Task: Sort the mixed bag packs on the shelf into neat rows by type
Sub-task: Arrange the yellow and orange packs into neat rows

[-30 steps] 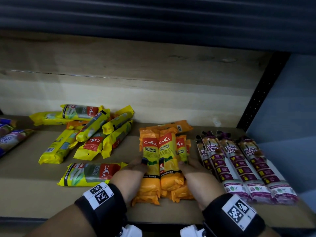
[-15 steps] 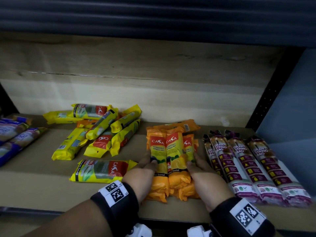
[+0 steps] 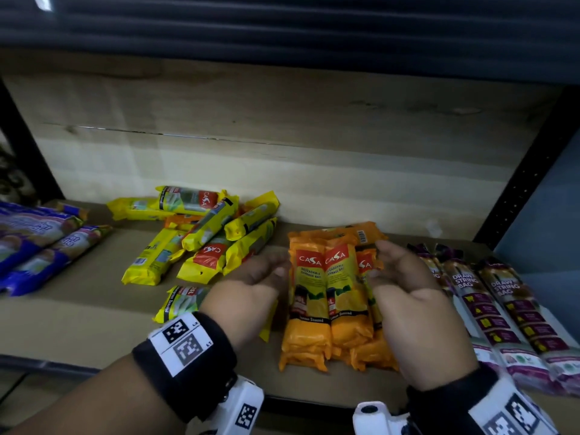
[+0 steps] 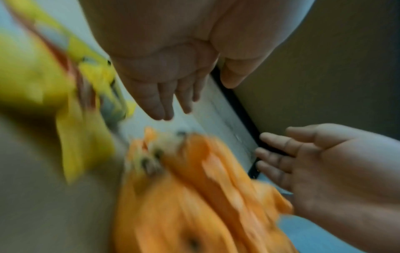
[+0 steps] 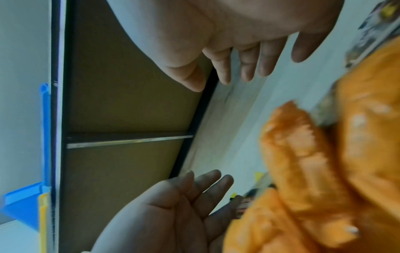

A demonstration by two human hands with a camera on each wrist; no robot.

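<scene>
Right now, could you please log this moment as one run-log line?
left hand: open, beside orange packs | right hand: open, other side | yellow packs: jumbled | drawstring packs: rowed

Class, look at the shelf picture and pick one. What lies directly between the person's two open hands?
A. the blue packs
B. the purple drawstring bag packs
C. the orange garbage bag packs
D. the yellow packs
C: the orange garbage bag packs lie side by side between the left hand and the right hand; neither hand grips them, and the other packs lie off to the sides.
</scene>
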